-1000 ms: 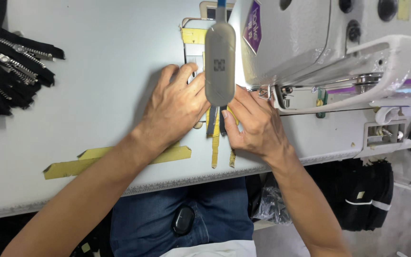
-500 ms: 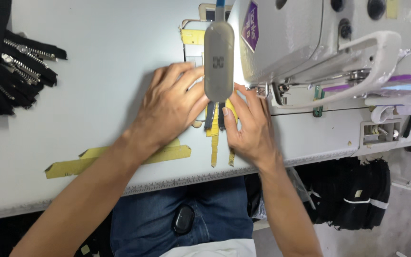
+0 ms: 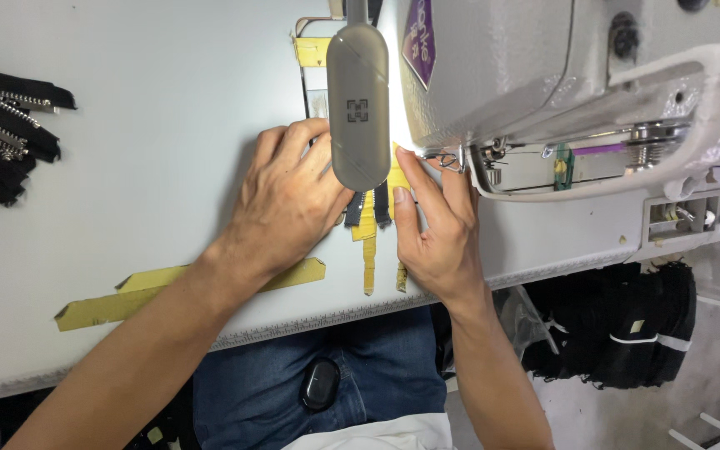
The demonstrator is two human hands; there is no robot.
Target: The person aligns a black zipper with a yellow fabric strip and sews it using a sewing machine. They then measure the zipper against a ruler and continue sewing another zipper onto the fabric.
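The left hand [image 3: 289, 204] lies palm down on the white tabletop [image 3: 152, 125], fingers spread flat and pressing on a black zipper piece [image 3: 368, 208] whose short dark end shows just below a grey oblong lamp housing [image 3: 358, 104]. The right hand [image 3: 435, 229] lies flat beside it, fingers stretched forward and together, its fingertips [image 3: 406, 158] touching a yellow strip of tape [image 3: 397, 173] close to the presser foot of the white sewing machine [image 3: 560, 92]. Neither hand grips anything; both hold the work down with open fingers. The zipper piece sits between the two hands, partly hidden under the lamp housing, so its far end cannot be made out. Narrow yellow tape strips [image 3: 368, 258] run down from it toward the near edge of the tabletop. A longer band of yellow tape [image 3: 177, 287] lies slantwise under the left forearm. A heap of black zippers [image 3: 2, 137] with metal teeth rests at the far left of the tabletop, well apart from the hands. More black pieces [image 3: 618, 333] hang below the machine at the right.
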